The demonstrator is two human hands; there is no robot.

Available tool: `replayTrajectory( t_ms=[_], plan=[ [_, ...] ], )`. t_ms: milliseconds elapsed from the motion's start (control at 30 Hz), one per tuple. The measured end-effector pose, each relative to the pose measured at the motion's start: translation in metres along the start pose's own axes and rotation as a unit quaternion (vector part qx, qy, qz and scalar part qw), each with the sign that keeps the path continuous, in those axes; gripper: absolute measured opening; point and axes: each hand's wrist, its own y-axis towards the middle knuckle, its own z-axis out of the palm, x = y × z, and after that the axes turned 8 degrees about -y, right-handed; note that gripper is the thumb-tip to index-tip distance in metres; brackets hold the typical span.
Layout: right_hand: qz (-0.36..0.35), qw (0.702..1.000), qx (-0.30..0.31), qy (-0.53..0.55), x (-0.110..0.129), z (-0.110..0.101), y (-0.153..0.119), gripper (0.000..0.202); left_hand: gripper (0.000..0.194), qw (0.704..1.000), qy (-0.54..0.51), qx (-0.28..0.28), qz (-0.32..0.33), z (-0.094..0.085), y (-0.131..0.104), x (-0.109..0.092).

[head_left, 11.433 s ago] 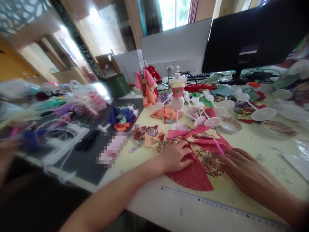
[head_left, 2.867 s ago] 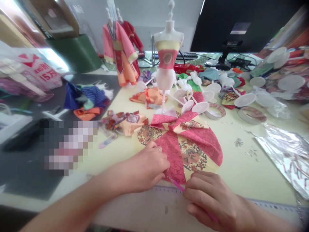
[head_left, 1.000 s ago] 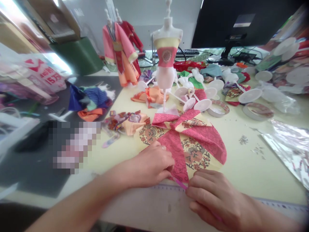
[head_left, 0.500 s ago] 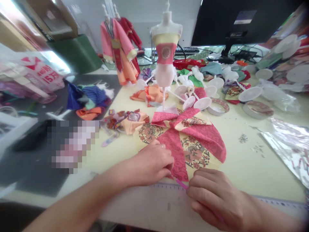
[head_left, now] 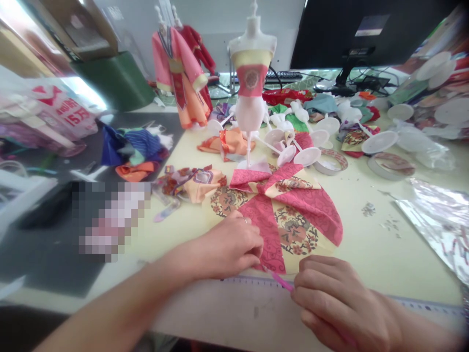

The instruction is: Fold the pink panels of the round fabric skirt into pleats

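left hand (head_left: pixel 231 246) on the red-and-floral skirt (head_left: pixel 269 222) on the counter (head_left: pixel 205 313), fingertips partly hidden, grip impossible to tell, right hand (head_left: pixel 337 296), fingers gripping a pink pen-like tool (head_left: pixel 283 282), its rear mostly covered, ruler (head_left: pixel 425 306) partly masked

Straight out beyond the fingers (head_left: pixel 252 243), a pale grey panel (head_left: pixel 217 32) stands across the back, and there's a big black monitor (head_left: pixel 330 39) looming far off to their right! Over to their left, dark grey matting (head_left: pixel 54 264) covers part of the white table (head_left: pixel 205 313); further back, white light (head_left: pixel 91 92) flares beside a green bin (head_left: pixel 117 80). Nearer than the fingers, leftward, deep shadow (head_left: pixel 25 330) lies below the table's edge.
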Motion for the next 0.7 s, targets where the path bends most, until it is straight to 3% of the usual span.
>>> replayTrajectory(
  t_ms=[367,500,600,700],
  plan=[
    [0.002,1.000,-0.002,-0.006,0.002,-0.002,0.000,0.019,0.017,1.000,0.012,-0.004,0.002,0.002,0.001,0.000],
    [-0.001,0.999,-0.011,-0.038,0.000,-0.013,-0.002,0.028,0.014,1.000,0.001,-0.002,0.019,-0.003,-0.001,0.000],
    [0.019,0.993,-0.035,-0.110,-0.010,-0.024,-0.005,0.030,0.009,0.997,-0.032,-0.060,0.030,-0.012,-0.003,0.005],
    [0.081,0.974,-0.068,-0.202,-0.025,-0.028,-0.010,0.027,0.016,0.987,0.028,-0.158,-0.009,-0.020,-0.003,0.018]
  ],
)
